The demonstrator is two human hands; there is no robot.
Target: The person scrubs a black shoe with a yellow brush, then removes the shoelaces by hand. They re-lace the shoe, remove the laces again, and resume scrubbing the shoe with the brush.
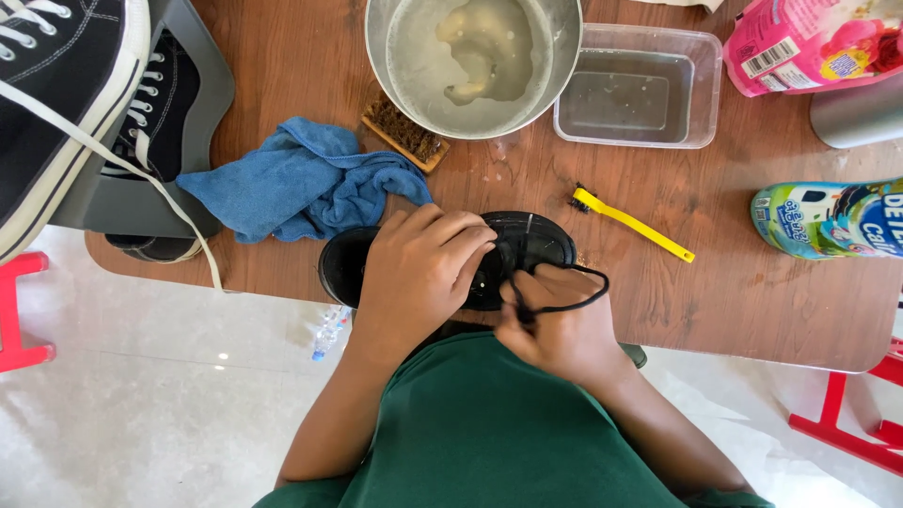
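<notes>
— Where is the black shoe (527,246) sitting?

— On the near edge of the wooden bench (715,301), lying sideways right in front of the person in the green shirt. The left hand (421,273) lies flat over its top, fingers spread and pressing down, a loose grip that steadies it rather than closing round it.

— And the right hand (564,325)?

— Its grip is pinched tight on the black lace (583,282), which loops out from the fingers back to the shoe.

— What lies around it?

— A crumpled blue cloth (292,183) touches the shoe's left end. A yellow brush (632,224) lies just beyond, to the right. Farther back stand a metal bowl (470,66) of cloudy water, a wooden scrubbing brush (404,134) against it, and a clear plastic tub (640,89). A black-and-white sneaker (56,103) sits far left.
</notes>
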